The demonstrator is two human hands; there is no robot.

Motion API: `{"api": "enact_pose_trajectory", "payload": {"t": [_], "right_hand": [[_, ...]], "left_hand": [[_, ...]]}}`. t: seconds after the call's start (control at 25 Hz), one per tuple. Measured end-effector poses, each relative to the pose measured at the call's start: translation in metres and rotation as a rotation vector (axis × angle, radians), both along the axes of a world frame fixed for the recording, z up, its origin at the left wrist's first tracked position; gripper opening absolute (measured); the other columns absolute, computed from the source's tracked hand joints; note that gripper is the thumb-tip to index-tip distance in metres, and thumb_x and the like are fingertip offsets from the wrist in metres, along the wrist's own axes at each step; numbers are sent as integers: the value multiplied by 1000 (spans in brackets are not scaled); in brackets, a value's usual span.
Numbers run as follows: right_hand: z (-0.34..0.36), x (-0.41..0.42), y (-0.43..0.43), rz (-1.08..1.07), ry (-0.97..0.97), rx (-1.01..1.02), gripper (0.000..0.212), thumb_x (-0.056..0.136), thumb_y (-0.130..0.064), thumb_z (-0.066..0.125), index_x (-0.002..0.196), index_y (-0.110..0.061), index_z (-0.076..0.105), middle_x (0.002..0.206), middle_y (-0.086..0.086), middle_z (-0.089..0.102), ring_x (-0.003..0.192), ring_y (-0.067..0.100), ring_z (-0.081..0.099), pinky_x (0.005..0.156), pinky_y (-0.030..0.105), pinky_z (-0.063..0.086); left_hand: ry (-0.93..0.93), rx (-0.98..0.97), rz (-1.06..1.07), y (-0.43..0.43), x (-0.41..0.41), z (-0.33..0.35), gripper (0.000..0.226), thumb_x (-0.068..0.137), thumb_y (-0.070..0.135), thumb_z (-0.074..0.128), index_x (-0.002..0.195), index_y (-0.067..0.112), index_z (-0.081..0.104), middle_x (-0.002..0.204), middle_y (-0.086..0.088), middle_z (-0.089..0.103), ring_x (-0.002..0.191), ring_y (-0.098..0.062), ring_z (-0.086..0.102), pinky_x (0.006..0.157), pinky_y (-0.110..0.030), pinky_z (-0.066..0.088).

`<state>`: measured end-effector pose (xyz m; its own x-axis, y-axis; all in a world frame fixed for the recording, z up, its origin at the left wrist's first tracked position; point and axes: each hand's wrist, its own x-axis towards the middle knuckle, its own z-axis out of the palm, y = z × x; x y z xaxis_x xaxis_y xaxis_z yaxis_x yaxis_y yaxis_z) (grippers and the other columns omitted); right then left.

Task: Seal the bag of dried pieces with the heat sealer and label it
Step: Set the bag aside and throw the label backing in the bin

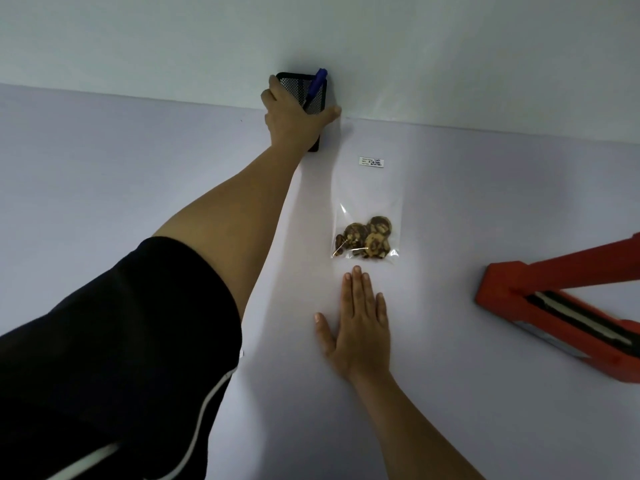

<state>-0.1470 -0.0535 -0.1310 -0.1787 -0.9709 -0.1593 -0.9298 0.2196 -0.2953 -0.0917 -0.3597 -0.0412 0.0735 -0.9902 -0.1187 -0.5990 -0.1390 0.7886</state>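
A clear plastic bag (367, 199) lies flat on the pale table, with brown dried pieces (365, 239) gathered at its near end. A small white written label (371, 162) sits at the bag's far end. My right hand (358, 322) rests flat on the table just in front of the bag, fingers straight, not touching it. My left hand (294, 116) reaches far back to the wall and wraps around a black mesh pen holder (317, 98), thumb on its right side. A blue marker (316, 85) stands in the holder. The red heat sealer (554, 299) lies at the right with its arm raised.
The white wall (415, 46) meets the table (104, 168) right behind the pen holder. My dark sleeve (114, 341) fills the lower left. The heat sealer runs off the right edge of the view.
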Motion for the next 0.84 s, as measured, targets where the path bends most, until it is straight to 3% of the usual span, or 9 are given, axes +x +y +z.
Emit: {"api": "enact_pose_trajectory", "payload": {"t": [0.2,0.32,0.44,0.6,0.76,0.84], "right_hand": [[0,0,1,-3,-3,-2,77,87,-56,26,147,-12,7,156,3,6,143,15,-1,116,38,4],[0,0,0,-1,-5,8,77,87,-56,26,147,-12,6,157,4,6,144,15,-1,116,38,4],[3,-1,2,15,1,35,77,88,-56,27,148,-12,5,158,4,4,143,14,-5,116,37,1],[6,0,2,39,9,59,77,90,-54,30,148,-11,2,158,6,1,145,17,-5,116,37,-1],[5,-1,2,48,29,44,77,90,-54,28,148,-9,5,158,9,3,145,21,0,116,40,3],[5,0,2,50,40,33,76,91,-53,30,148,-8,8,158,10,6,145,23,3,116,41,5]], "left_hand": [[-29,21,-15,-9,1,-1,118,67,47,78,145,-1,4,145,-17,23,134,-29,30,110,-34,30],[-47,38,-33,-6,3,2,124,67,54,75,147,0,-4,152,-19,9,140,-33,19,115,-41,20],[-44,-45,-24,26,11,10,113,76,57,65,147,-1,-2,154,-22,5,143,-34,11,117,-44,12],[-60,-69,-188,132,53,-2,75,91,37,56,145,2,19,149,-17,27,136,-27,31,110,-30,26],[-207,-39,-290,242,133,-29,51,90,18,57,136,3,41,137,-18,44,120,-31,50,100,-39,45],[-293,-31,-367,278,173,-39,42,89,18,57,128,6,52,126,-17,52,111,-32,54,93,-40,48]]}}
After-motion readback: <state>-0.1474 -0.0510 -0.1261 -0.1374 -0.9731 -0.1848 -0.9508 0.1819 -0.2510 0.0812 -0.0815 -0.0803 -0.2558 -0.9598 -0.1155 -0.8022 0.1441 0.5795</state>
